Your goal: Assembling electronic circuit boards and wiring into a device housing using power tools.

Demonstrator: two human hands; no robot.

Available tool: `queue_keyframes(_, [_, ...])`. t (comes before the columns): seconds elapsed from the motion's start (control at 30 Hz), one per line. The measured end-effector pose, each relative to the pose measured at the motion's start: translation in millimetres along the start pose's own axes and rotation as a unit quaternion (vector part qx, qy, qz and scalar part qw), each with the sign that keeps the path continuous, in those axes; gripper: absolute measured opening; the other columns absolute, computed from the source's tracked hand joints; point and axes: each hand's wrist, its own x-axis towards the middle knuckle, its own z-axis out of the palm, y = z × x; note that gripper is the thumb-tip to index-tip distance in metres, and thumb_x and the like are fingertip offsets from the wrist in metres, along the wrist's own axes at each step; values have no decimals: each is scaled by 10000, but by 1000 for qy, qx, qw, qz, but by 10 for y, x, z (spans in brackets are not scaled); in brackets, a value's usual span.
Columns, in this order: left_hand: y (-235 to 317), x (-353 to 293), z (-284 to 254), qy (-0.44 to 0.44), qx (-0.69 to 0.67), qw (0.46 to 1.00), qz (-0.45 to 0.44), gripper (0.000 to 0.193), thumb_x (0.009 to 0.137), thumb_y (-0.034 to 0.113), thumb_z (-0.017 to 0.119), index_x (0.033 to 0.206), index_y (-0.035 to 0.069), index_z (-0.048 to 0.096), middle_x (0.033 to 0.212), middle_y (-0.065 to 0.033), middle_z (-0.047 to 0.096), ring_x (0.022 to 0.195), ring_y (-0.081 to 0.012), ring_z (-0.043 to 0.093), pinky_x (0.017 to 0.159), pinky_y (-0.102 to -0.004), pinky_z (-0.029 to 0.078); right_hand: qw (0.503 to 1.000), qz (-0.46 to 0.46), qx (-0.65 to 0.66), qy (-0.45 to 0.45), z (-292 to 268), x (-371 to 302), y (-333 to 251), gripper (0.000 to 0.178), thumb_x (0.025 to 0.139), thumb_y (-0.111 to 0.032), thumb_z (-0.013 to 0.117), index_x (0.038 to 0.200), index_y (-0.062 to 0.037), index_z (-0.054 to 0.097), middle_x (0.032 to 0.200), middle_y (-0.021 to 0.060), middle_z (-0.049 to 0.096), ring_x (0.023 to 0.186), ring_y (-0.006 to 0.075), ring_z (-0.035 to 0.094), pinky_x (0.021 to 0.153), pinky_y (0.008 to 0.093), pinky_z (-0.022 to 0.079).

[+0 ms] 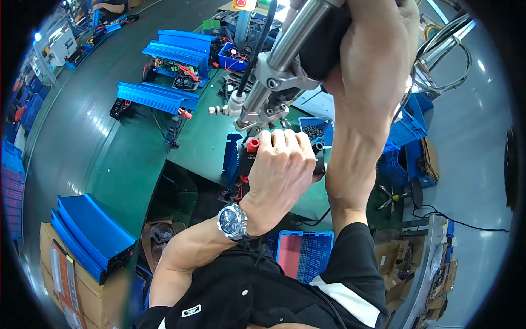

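Wears a black shirt point(235, 301) with white on the sleeve and a silver watch point(232, 221) on the left wrist. Holds the right hand point(378, 44) high by the upper edge, wrapped around a black tool body point(327, 46), with fingertips mostly hidden. Has a blue crate point(307, 233) low in front, with a red sheet inside. Clasps a black panel point(247, 162) with the left hand point(282, 175), fingers bent over the upper edge. Sits over the green bench point(203, 142), just beside a blue plate point(231, 159), with a red terminal point(252, 145) left of the knuckles and a black terminal point(317, 147) right of them. Slants a metal arm point(296, 35) down beside the tool body toward the panel; cannot tell whether touching. Has a blue bin point(329, 130) of small dark parts just beyond the panel.

Shows two blue housings point(156, 97) with wiring farther off to the left, and a blue basket point(232, 64) with red and black wires near them. Shows another person point(112, 6), partly cropped, in the far upper left corner.
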Motion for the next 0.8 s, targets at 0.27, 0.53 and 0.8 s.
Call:
queue_keyframes(0.27, [116, 20, 24, 31, 33, 999, 11, 271, 855, 155, 624, 978, -72, 707, 901, -186, 697, 869, -285, 663, 888, -415, 502, 999, -7, 28, 19, -107, -1, -52, 241, 956, -92, 729, 1089, 63, 600, 780, -3, 626, 619, 41, 576, 587, 202, 497])
queue_keyframes(0.53, [137, 7, 30, 36, 47, 998, 25, 411, 856, 167, 634, 1108, -152, 693, 970, -226, 712, 958, -331, 684, 955, -436, 516, 995, -65, 71, -21, -195, 35, 94, 248, 934, -106, 762, 1057, 72, 641, 813, 13, 635, 665, 60, 607, 611, 220, 507])
queue_keyframes(0.8, [111, 30, 6, -1, 27, 1000, 14, 431, 846, 175, 638, 1109, -162, 687, 980, -245, 711, 978, -349, 688, 947, -441, 526, 997, 32, -6, 67, -163, -48, 22, 319, 935, -136, 766, 1108, 81, 609, 822, 16, 636, 749, 71, 619, 671, 243, 507])
